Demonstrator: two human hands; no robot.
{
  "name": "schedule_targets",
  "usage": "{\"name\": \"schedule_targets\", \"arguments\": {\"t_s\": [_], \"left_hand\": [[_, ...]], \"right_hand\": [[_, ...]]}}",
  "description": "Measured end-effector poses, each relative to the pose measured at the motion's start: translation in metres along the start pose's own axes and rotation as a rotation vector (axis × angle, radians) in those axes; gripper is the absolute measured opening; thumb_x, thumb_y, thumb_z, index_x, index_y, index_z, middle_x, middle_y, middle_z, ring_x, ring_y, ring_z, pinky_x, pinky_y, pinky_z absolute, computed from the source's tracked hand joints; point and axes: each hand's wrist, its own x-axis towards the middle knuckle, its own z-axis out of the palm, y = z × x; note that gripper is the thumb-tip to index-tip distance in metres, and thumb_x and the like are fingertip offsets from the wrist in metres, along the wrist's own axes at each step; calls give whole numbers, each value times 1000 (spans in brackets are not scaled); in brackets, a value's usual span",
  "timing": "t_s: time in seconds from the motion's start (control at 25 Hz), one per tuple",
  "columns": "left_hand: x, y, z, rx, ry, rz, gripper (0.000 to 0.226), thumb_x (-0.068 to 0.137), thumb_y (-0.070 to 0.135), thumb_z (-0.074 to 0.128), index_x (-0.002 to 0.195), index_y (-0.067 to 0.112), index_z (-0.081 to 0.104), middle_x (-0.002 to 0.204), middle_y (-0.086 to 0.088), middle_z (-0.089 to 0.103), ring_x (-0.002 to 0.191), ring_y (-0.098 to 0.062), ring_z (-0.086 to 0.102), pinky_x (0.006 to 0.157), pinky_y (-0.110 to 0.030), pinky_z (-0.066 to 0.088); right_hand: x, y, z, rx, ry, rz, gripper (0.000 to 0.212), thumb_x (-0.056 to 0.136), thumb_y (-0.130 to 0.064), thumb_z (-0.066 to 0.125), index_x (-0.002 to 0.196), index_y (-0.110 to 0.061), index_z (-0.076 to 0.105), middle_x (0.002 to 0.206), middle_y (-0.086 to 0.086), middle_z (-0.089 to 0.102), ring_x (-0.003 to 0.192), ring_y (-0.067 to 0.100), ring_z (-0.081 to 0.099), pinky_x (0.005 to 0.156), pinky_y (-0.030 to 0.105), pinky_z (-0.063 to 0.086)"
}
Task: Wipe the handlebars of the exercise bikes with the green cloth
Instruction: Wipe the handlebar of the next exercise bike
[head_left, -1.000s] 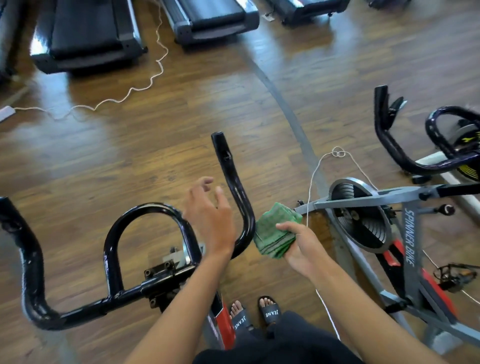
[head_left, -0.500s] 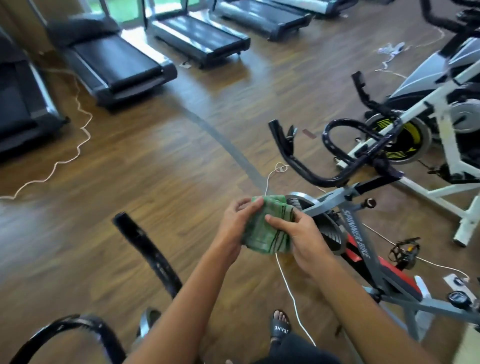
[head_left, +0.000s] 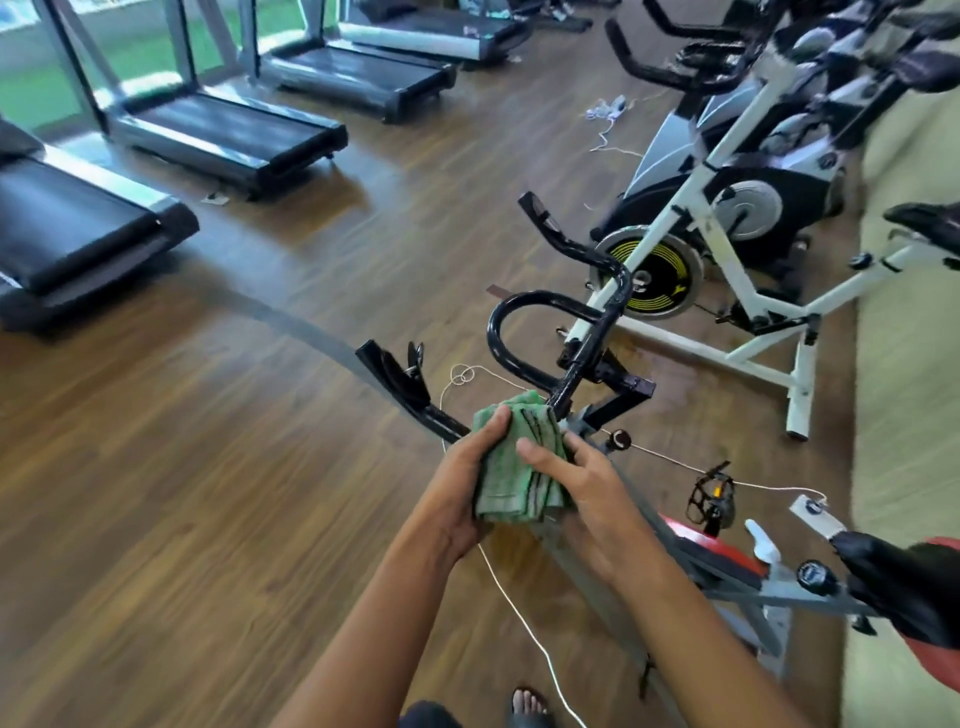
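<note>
The left hand (head_left: 461, 486) and right hand (head_left: 579, 493) both grip the green cloth (head_left: 506, 480), apparently touching the black handlebars (head_left: 540, 300).

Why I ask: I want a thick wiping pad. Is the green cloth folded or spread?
Folded: the green cloth is a thick wad, layered edges showing, gripped by left hand and right hand.
</note>
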Motion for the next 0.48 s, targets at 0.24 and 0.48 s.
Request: {"name": "schedule_targets", "arguments": {"t_s": [0.24,0.48], "left_hand": [[36,30,-12,61,-81,-45,44,93,43,57,114,5,69,104,-15,73,89,-26,72,81,-38,61],[57,85,-52,36,-334,-64,45,87,32,67,126,8,66,127,-15,65,114,-29,63,108,-49,43]], "right_hand": [[37,-8,21,-15,41,3,33,92,-13,65,126,-11,64,117,13,72,111,30,68,103,50,49],[76,-6,68,34,134,-111,31,84,1,70,114,-5,65,109,16,74,101,30,72,89,38,59]]}}
